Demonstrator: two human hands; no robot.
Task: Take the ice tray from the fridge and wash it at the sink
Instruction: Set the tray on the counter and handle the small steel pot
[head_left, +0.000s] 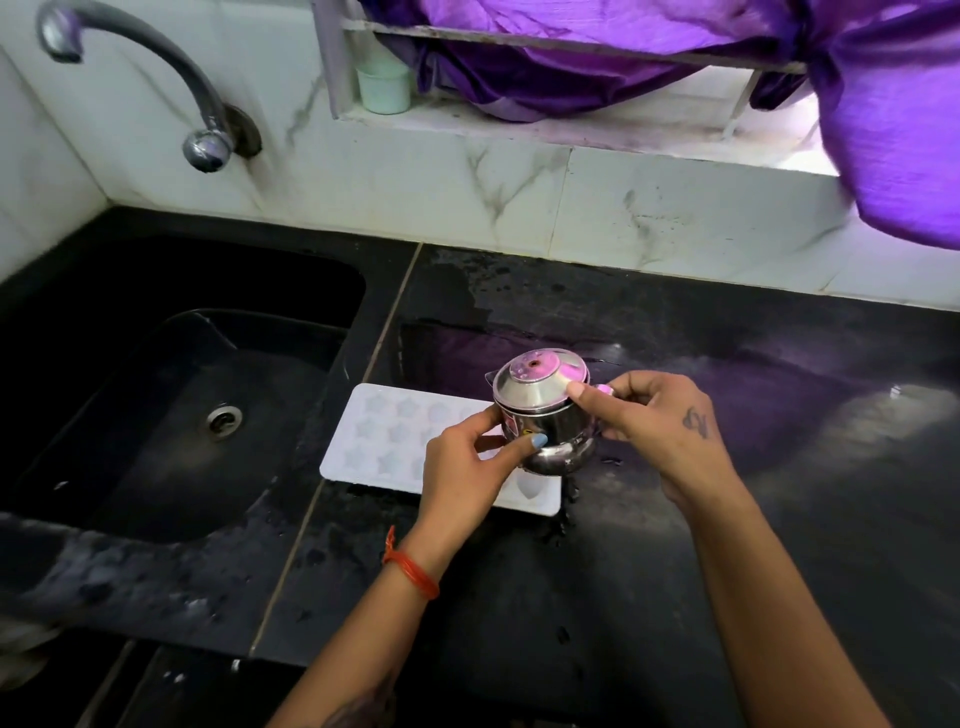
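- Two hands are busy with a small steel pot (545, 431), not the tray: the left hand (462, 467) curls round its body with a thumb across the front, and the right hand (660, 421) grips its far side, one fingertip on the domed lid (537, 384).
- The ice tray (389, 441) lies flat on the black counter (675, 571), at about 9 o'clock from the pot and partly under it and the left hand.
- Judging by this, fetching from the fridge is done; whether washing has happened I cannot tell, though the counter shows wet patches.
- The sink (171, 395) sits at 9 o'clock from the tray, just beyond the counter seam; the tap (156, 78) hangs at 11 o'clock, and no water can be seen running.
- Open room: counter stretches toward 3 o'clock; the tray's left end lies near the sink's rim, so a short slide should reach the basin.
- A purple curtain (883, 130) droops at 1 o'clock, above the back wall.
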